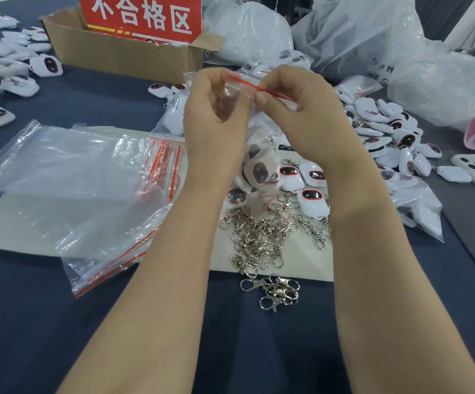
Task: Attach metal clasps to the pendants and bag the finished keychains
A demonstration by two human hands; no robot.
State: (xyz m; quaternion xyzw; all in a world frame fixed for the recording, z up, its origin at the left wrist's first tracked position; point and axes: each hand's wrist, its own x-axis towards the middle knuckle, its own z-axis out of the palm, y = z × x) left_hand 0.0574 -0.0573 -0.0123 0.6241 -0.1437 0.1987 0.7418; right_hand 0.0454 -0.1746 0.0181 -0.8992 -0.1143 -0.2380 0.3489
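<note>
A small zip bag, clear with a red seal strip, hangs upright, its top pinched by the left hand and the right hand. It holds white pendants with dark, red-rimmed faces. Beneath it a loose heap of silver metal clasps lies on a pale mat, a few spilling onto the dark cloth. Unbagged pendants lie just beyond the heap, and many more are piled at right. Empty zip bags lie flat in a stack at left
</note>
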